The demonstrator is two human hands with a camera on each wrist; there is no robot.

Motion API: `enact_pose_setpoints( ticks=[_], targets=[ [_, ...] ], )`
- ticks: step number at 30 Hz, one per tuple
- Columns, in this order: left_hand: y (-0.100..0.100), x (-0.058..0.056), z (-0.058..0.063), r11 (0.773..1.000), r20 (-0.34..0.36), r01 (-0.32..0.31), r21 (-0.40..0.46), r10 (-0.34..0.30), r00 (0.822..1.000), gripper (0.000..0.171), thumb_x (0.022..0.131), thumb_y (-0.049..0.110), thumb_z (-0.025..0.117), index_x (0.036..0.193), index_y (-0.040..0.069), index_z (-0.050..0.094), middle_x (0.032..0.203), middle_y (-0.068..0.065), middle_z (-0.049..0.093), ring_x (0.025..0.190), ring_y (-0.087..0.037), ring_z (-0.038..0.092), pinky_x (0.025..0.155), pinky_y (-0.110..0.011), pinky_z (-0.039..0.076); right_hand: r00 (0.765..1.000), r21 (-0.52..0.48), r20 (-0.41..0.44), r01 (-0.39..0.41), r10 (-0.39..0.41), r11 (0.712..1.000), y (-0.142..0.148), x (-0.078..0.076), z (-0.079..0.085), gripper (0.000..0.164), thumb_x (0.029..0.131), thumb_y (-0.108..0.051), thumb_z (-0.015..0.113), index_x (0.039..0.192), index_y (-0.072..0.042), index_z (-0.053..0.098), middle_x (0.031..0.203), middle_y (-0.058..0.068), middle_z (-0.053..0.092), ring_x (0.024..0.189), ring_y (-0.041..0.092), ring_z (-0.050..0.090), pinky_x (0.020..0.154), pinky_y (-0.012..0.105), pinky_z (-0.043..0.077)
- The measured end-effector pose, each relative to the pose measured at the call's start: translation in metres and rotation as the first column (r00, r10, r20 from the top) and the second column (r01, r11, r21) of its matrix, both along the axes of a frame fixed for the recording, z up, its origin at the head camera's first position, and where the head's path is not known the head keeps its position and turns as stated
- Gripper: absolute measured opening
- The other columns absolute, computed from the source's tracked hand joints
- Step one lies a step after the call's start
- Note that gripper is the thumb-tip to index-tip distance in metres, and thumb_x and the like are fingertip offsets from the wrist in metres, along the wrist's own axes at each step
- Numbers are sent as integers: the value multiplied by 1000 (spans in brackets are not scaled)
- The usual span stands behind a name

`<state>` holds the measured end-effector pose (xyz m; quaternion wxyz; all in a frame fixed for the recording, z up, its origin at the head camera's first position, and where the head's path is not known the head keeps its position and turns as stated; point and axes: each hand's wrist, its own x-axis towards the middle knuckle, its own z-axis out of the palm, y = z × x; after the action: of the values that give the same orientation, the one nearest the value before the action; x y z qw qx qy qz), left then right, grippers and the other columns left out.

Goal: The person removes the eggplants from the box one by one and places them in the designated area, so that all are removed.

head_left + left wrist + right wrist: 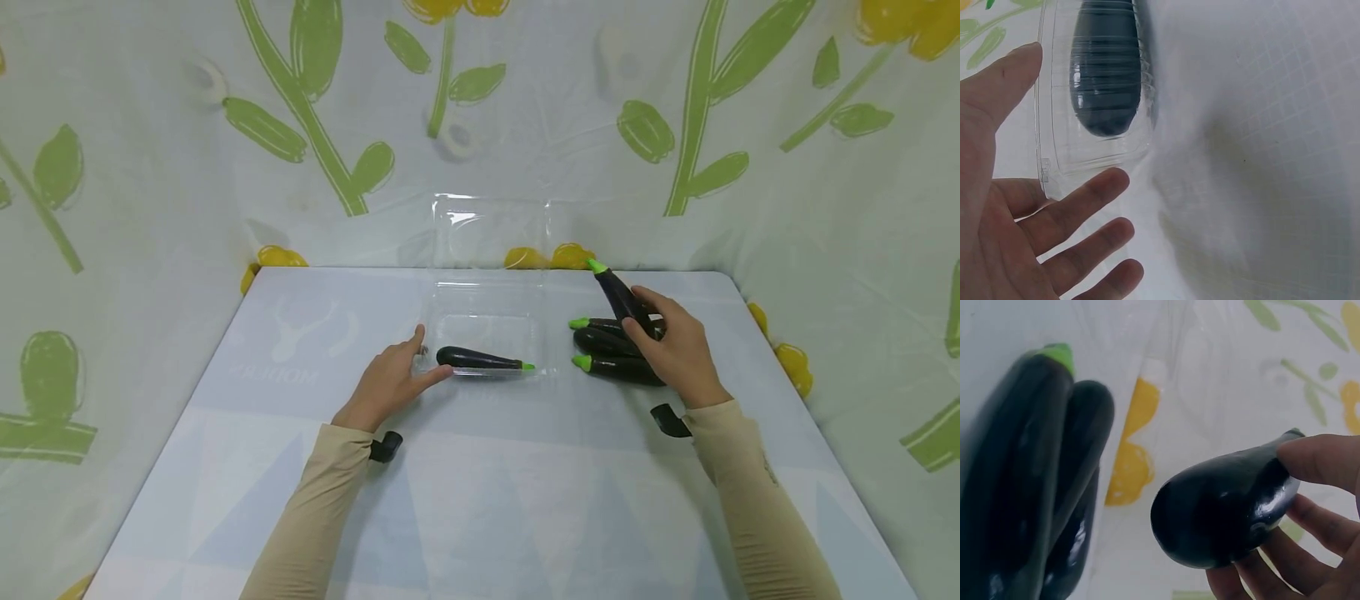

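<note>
A clear plastic clamshell box (487, 327) stands on the table with its lid (491, 225) raised at the back. One dark eggplant (480, 358) with a bright green stem end lies inside along the front wall. My left hand (390, 379) is at the box's left front corner, thumb at the rim (1040, 119) and the other fingers spread straight beside the corner. My right hand (678, 346) holds another eggplant (1222, 506) between thumb and fingers, its green end tilted up and away. Below that hand lie several more eggplants (618, 368), side by side.
The pale table (480, 500) has a printed triangle pattern and a faint logo at the left. A white sheet (525, 150) with green leaves and yellow flowers hangs behind and along both sides. Small black devices (386, 447) sit at both wrists.
</note>
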<state>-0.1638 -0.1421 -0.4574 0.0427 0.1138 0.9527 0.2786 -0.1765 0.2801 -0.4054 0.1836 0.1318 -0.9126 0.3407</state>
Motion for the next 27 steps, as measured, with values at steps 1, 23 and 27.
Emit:
enact_pose_setpoints(
  ticks=[1,23,27],
  targets=[
    [0,0,0,1000,1,0,-1,0,1000,102,91,62,66,161,2,21,142,-16,58,135,-39,50,110,-53,40,1000,-1,4,11,-11,1000,3,2,-1,51,98,-20,70,146,-10,55,130,16,63,114,32,61,84,39,50],
    [0,0,-2,1000,-6,-9,12,9,1000,101,91,62,66,161,2,22,141,-16,59,134,-39,50,110,-53,40,980,48,70,181,-184,982,67,24,-10,54,98,-27,69,145,-5,54,136,21,59,112,40,61,76,10,41],
    [-1,0,-3,1000,-9,-9,8,9,1000,101,91,62,65,161,3,22,142,-16,58,134,-39,50,110,-53,40,975,44,87,202,-205,978,77,24,-7,57,99,-27,68,148,-5,50,139,22,57,114,44,59,75,4,36]
  ],
)
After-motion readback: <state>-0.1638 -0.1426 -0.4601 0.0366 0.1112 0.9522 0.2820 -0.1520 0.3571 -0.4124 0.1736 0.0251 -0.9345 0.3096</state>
